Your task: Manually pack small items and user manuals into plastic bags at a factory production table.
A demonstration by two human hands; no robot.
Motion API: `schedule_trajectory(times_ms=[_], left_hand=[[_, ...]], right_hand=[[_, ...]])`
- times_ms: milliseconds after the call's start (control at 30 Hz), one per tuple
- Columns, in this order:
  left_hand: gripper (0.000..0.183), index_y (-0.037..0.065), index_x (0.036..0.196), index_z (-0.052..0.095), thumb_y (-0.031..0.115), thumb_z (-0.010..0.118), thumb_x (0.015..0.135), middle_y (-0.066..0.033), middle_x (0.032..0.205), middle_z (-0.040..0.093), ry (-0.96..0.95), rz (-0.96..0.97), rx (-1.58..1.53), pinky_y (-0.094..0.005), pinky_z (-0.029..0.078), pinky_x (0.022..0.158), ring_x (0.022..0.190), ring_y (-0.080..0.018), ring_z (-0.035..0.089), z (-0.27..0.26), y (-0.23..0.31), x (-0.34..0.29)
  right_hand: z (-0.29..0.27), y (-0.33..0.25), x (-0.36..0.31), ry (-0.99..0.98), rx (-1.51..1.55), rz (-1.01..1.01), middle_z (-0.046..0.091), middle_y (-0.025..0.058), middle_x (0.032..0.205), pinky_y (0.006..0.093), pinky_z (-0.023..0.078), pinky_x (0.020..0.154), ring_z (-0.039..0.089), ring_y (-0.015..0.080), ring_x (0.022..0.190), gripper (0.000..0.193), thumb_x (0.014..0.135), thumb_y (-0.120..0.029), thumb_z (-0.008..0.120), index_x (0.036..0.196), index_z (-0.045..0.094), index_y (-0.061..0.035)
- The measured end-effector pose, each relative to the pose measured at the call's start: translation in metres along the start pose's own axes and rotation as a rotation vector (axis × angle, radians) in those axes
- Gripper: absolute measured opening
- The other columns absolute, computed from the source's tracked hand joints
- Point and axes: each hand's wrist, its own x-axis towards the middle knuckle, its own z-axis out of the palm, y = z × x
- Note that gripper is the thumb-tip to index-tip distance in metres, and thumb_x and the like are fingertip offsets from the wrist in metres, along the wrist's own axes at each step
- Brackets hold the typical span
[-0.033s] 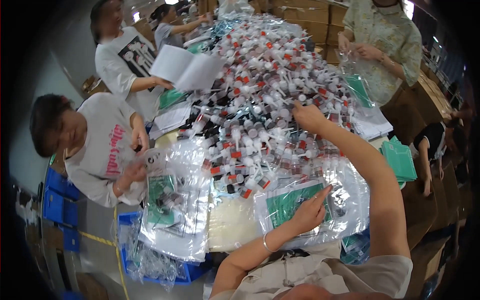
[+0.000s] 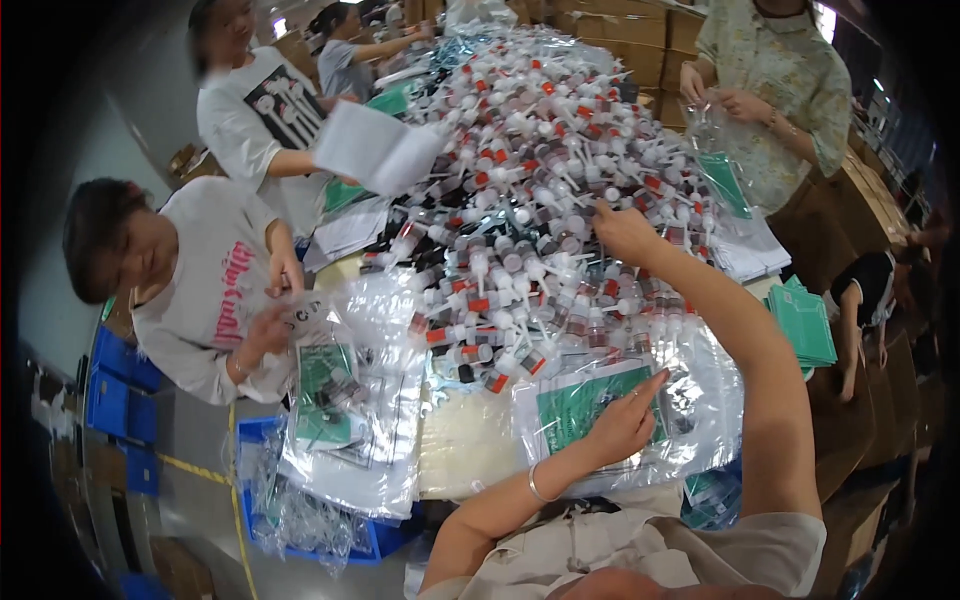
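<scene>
A large heap of small clear bottles (image 2: 515, 262) with white nozzle caps, some banded red, covers the table. My right hand (image 2: 628, 236) reaches into the heap's right side, fingers bent down among the bottles; what its fingertips hold is hidden. Near me, a clear plastic bag (image 2: 690, 395) with a green printed card (image 2: 575, 410) inside lies on more bags. My left hand (image 2: 620, 425) is closed at this bag, its index finger stretched along the plastic and the other fingers curled. Small dark pieces show through the bag beside that finger.
Another clear bag with a green card (image 2: 325, 385) lies at left, by a co-worker's hands (image 2: 270, 330). A blue bin (image 2: 375, 540) of plastic bags stands below. Green cards (image 2: 800, 325) are stacked at right. Beyond, one person handles white paper (image 2: 375, 150) and another a clear bag (image 2: 705, 120).
The whole view has shifted slightly. The co-worker's white paper at far left has tilted and moved a little. Both my hands stay at the same places on bag and heap.
</scene>
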Motion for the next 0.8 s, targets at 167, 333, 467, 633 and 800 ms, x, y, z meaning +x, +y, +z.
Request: schedule_trajectory(times_ms=[167, 333, 467, 633, 800], left_hand=[[0.064, 0.001, 0.139, 0.026, -0.004, 0.045, 0.078, -0.0204, 0.133, 0.044, -0.024, -0.076, -0.033, -0.0369, 0.046, 0.086, 0.111, -0.0367, 0.052, -0.004, 0.004, -0.003], [0.059, -0.003, 0.136, 0.026, -0.003, 0.042, 0.079, -0.0254, 0.131, 0.042, -0.005, -0.004, -0.062, -0.0420, 0.040, 0.095, 0.116, -0.0406, 0.045, -0.002, 0.002, -0.003], [0.059, -0.003, 0.136, 0.027, -0.003, 0.042, 0.079, -0.0253, 0.131, 0.043, -0.037, -0.045, -0.058, -0.0416, 0.040, 0.096, 0.116, -0.0404, 0.046, -0.001, 0.001, -0.003], [0.064, 0.004, 0.140, 0.027, -0.003, 0.044, 0.079, -0.0205, 0.131, 0.046, 0.003, -0.053, -0.040, -0.0358, 0.047, 0.081, 0.097, -0.0350, 0.058, -0.001, 0.003, -0.003], [0.063, 0.007, 0.140, 0.029, -0.003, 0.044, 0.080, -0.0183, 0.130, 0.048, 0.009, -0.049, -0.066, -0.0316, 0.048, 0.072, 0.083, -0.0284, 0.060, 0.000, 0.002, -0.002]], right_hand=[[0.004, -0.005, 0.004, 0.103, 0.050, -0.060, 0.053, 0.0140, 0.094, 0.0374, 0.050, 0.050, 0.060, 0.0276, 0.058, 0.010, 0.073, -0.009, 0.056, 0.081, 0.055, -0.0020], [0.003, -0.005, 0.005, 0.002, -0.001, -0.012, 0.053, 0.0136, 0.095, 0.0390, 0.050, 0.051, 0.061, 0.0282, 0.062, 0.008, 0.073, -0.009, 0.056, 0.078, 0.056, -0.0034], [0.000, -0.008, 0.000, 0.024, 0.101, 0.053, 0.053, 0.0125, 0.097, 0.0419, 0.050, 0.057, 0.061, 0.0306, 0.067, 0.009, 0.071, -0.009, 0.059, 0.078, 0.057, -0.0040], [-0.002, 0.007, -0.015, 0.189, 0.455, 0.217, 0.051, 0.0105, 0.097, 0.0448, 0.047, 0.064, 0.059, 0.0340, 0.079, 0.015, 0.077, -0.010, 0.059, 0.090, 0.054, -0.0055], [-0.019, 0.008, -0.009, 0.402, 0.946, 0.453, 0.061, 0.0112, 0.086, 0.0341, 0.045, 0.067, 0.059, 0.0238, 0.074, 0.012, 0.088, -0.013, 0.054, 0.090, 0.050, -0.0020]])
